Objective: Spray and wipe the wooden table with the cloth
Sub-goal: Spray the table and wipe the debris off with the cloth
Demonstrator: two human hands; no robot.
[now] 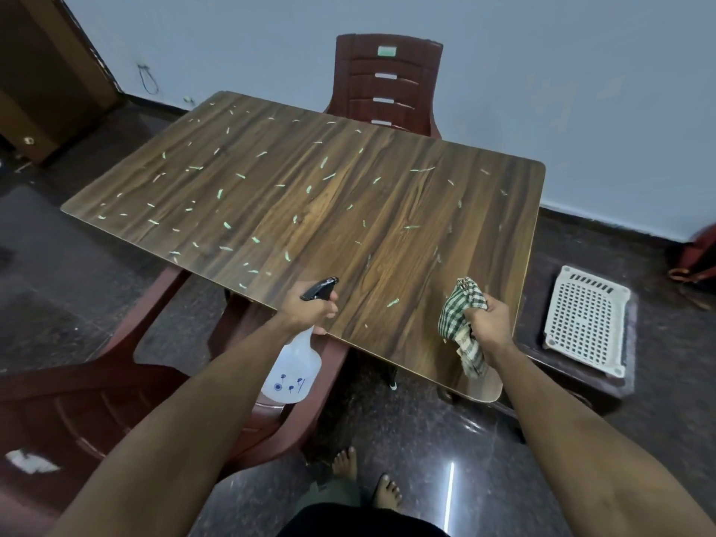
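A person stands at the near edge of a wooden tabletop [348,211] with both bare arms stretched forward. The left hand [310,310] grips the neck of a spray bottle [293,375], its fingers curled round the black trigger head [319,288], whose nozzle points out over the tabletop; the translucent white body of the bottle hangs below the tabletop's near edge and carries small blue printed marks. The right hand [489,323] holds a green and white checked cloth [461,323] bunched in its curled fingers, above the tabletop near its near right corner, with one end of the cloth sticking up and the other end drooping down past the wrist. Small pale green scraps [226,225] lie scattered across most of the brown wood-grain surface, thickest toward the left and middle. 1 dark red plastic chair [387,83] stands at the far side of the tabletop against the pale wall, and another dark red chair [97,397] sits at the near left, partly under the left arm. To the right, a white perforated plastic tray [585,319] rests on a dark low stool [534,350]. The floor [426,459] is dark, polished and speckled, and the person's 2 bare feet [366,476] show at the bottom.
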